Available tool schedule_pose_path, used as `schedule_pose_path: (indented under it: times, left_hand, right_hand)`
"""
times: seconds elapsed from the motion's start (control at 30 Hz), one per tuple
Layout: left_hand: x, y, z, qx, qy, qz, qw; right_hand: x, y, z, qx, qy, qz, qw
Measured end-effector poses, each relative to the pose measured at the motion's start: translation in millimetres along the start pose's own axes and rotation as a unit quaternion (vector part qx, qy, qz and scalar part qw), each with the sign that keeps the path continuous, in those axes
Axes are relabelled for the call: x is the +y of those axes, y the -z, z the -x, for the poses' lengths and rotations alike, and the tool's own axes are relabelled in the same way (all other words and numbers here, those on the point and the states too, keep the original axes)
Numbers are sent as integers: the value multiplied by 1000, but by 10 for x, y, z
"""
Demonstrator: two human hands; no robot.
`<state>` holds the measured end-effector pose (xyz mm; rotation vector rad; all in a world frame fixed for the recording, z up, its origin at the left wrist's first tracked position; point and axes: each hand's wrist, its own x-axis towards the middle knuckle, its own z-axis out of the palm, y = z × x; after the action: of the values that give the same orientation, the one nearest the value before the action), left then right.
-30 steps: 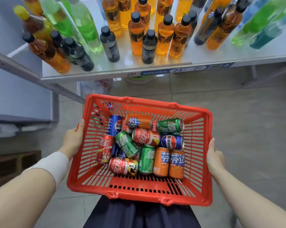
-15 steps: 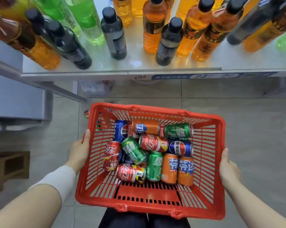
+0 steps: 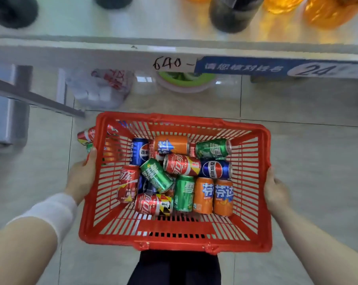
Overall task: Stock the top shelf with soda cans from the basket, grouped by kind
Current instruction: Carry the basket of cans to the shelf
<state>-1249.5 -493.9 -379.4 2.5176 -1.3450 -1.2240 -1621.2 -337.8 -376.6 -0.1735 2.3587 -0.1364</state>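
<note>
At 6 o'clock in the view: basket [image 3: 174,236], red moulded plastic, rectangular, with slotted walls and floor and a thick solid rim. It hangs over pale glossy floor tiles [image 3: 307,140].

All the soda cans are inside it, lying on their sides in a loose heap on the basket floor. They are smooth printed aluminium cylinders:
- orange cans [image 3: 223,196]: two touching side by side at 4 o'clock of the heap, one more at 12
- green cans [image 3: 183,193]: centre, 1 o'clock, and one tilted over the others at 9
- red cans [image 3: 181,164]: centre, 7 and 9 o'clock
- blue cans [image 3: 215,169]: 3 and 11 o'clock

Shelf [image 3: 174,48] runs across 12 o'clock. It is a flat white board, and its front edge carries a handwritten tag and a blue price strip [image 3: 246,66]. Blurred bottle bases [image 3: 229,15], dark and amber, stand on it.

Left hand [image 3: 82,177] is at the basket's 9 o'clock, thumb hooked over the rim and palm against the outer wall. A white knit cuff [image 3: 50,212] covers the forearm. Right hand [image 3: 275,192] is at 3 o'clock, clamped on the rim from outside, fingers hidden. The hands are well apart, one on each short side.
</note>
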Motion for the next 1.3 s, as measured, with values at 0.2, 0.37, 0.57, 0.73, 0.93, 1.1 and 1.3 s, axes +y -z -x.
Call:
schedule_pose_path:
  times: [0.2,0.37,0.57,0.73,0.93,1.1,1.3]
  left_hand:
    - [118,-341,-437,8,6,-2,1000]
    - [143,-578,-658,20,-5,26,999]
    - [104,-812,-864,34,-25,36,998]
    - [24,-946,-909,51,-40,57,996]
    - [61,-970,-893,81,-31,66,994]
    - [74,-1007,-1001,80,-19,69,994]
    - [134,-1074,-1070,69,10,92,993]
  right_hand:
    - [-168,-210,-503,18,33,51,998]
    - [-351,-300,-780,37,65,61,995]
    - [-454,-447,-971,55,67,11,996]
    - [-427,-579,-1018,68,68,-28,995]
    - [-507,-590,-1085,91,81,-68,990]
    - [-537,-574,-1106,98,78,-76,989]
    - [-634,-584,-1137,106,76,-78,988]
